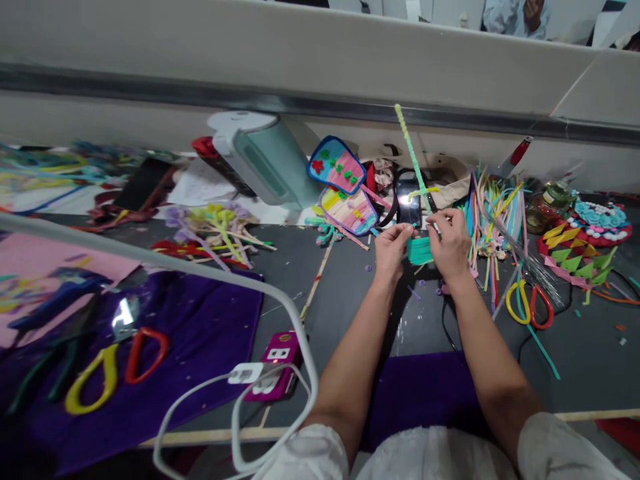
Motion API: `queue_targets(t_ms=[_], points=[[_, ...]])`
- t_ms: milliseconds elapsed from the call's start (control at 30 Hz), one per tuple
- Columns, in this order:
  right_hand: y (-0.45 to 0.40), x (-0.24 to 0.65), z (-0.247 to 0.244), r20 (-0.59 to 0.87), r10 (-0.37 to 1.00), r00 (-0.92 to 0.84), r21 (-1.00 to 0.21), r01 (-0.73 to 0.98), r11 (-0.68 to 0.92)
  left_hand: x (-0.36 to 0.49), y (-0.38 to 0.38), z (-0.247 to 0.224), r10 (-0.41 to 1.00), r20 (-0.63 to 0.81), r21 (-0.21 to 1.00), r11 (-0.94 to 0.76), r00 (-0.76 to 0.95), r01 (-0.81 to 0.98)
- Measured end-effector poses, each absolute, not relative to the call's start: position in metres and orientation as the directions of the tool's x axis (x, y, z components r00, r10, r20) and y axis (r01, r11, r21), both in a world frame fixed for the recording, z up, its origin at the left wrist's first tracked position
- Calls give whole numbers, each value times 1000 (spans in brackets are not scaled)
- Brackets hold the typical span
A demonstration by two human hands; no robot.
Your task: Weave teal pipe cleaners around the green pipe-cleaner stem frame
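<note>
Pretty dim and flat overall, with greyish light on the worktop (335, 293). Bright glare hits the scissor blades (125, 320) on the left and the phone screen (410, 200), plus a soft sheen low in the middle. Left side's kinda smeary, the lower left corner sinks into shadow, and the wide lens seems to stretch stuff near the edges.

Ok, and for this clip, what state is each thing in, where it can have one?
Teal bundle: held in both hands, left and right.
Scissors on the purple cloth: handles spread.
Scissors at right: handles close together.
Green-handled pliers: handles spread.
Phone: screen unclear, glare.
</note>
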State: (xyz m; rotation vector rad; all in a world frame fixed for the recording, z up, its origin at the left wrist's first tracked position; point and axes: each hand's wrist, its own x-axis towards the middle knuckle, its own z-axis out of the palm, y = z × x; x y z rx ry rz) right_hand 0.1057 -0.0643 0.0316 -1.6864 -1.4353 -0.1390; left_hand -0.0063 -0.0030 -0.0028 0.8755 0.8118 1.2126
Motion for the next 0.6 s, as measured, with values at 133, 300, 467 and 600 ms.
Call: queue_targets(t_ms=[133, 300, 467, 600], points=[[-64, 101, 30, 579, 771, 266, -486, 872, 63, -3, -5, -3, 985, -27, 880, 103, 168, -463], [-59, 104, 22, 591, 755, 284, -502, 862, 69, 0, -6, -5, 982, -41, 875, 125, 186, -467], [-55, 106, 14, 583, 753, 305, -511, 858, 49, 2, -7, -7, 982, -12, 877, 100, 186, -471], [-54, 107, 14, 569, 758, 319, -537, 842, 48, 4, -8, -7, 983, 53, 885, 34, 173, -464]])
